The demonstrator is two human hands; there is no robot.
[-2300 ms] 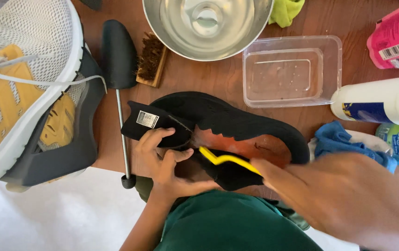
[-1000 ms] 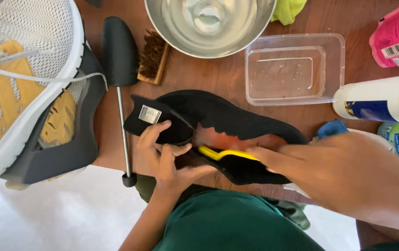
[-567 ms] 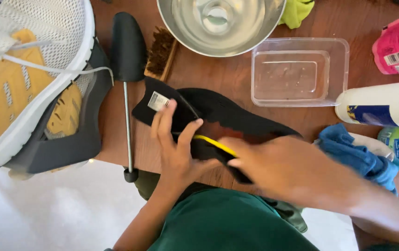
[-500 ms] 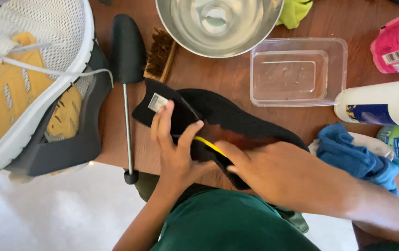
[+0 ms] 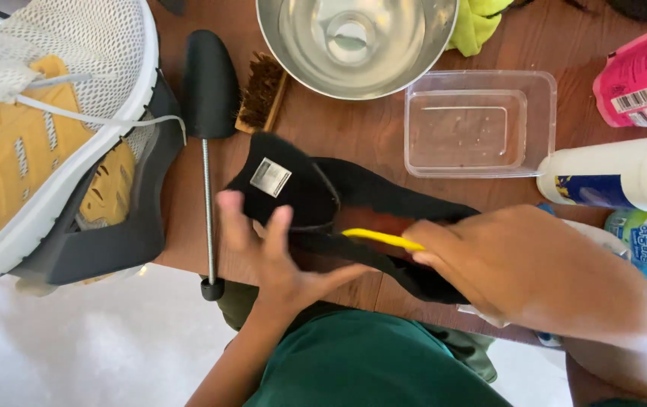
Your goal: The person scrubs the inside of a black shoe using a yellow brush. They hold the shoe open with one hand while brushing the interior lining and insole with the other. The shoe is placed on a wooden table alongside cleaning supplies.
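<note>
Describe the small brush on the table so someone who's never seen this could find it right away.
Start at the big steel bowl at the top of the wooden table. Just left of its rim lies the small wooden brush, beside the black shoe tree. Its brown bristles set it apart from the smooth black plastic next to it.

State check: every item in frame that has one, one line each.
Insole: black, lifted, held by both hands.
Left hand: fingers spread, under the insole.
Right hand: closed on yellow brush, pressed to the insole.
Bowl: upright, holds clear liquid.
Tub: open, no lid, wet inside.
Shoe: on its side, laced.
Shoe tree: lying flat, out of the shoe.
White bottle: lying on its side.
</note>
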